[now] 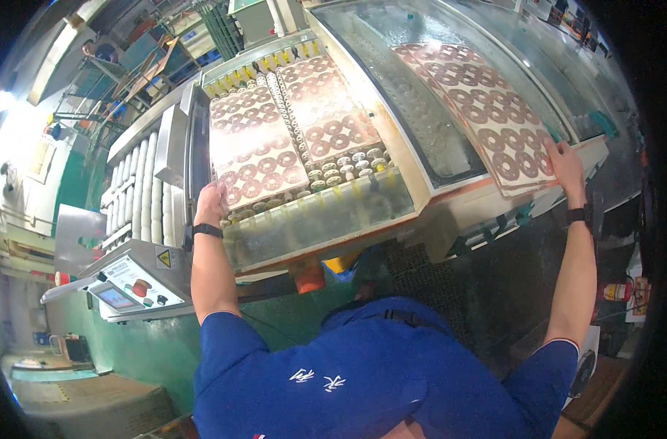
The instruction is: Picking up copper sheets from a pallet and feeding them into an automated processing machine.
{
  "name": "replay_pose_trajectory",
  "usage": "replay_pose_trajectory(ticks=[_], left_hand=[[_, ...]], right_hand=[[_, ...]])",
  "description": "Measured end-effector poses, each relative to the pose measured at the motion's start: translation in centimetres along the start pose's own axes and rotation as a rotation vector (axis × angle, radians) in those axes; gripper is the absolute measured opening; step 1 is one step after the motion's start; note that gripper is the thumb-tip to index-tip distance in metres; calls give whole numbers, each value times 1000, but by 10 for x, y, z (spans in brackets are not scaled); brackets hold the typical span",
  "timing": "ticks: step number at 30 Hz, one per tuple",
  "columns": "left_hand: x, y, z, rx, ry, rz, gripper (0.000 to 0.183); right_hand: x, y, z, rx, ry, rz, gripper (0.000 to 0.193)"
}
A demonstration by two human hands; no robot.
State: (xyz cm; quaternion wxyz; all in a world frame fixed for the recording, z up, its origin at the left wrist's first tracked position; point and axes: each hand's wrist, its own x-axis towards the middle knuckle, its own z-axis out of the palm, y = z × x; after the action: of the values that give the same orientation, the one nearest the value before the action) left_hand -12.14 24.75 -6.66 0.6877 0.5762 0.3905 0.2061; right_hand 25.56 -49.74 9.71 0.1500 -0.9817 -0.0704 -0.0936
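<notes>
One control panel (132, 285) stands left of and nearer than the left grip (210, 203), whose fingers curl at the near-left corner of the first patterned sheet (259, 150); whether they pinch it cannot be told. Right of this grip, two sheets in all lie on one roller bed (341, 173): the first and a second patterned sheet (325, 106). Farther right, one sheet stack (491, 110), layers uncountable, has its right edge clasped in the right grip (566, 168).
</notes>
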Motion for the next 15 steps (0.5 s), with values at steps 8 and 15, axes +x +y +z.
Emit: replay_pose_trajectory(ticks=[8, 15], left_hand=[[39, -24, 2, 294, 15, -57, 11], [59, -43, -31, 1000, 161, 243, 28]], right_hand=[[-3, -1, -2, 8, 2, 10, 70], [8, -7, 2, 49, 18, -49, 70]])
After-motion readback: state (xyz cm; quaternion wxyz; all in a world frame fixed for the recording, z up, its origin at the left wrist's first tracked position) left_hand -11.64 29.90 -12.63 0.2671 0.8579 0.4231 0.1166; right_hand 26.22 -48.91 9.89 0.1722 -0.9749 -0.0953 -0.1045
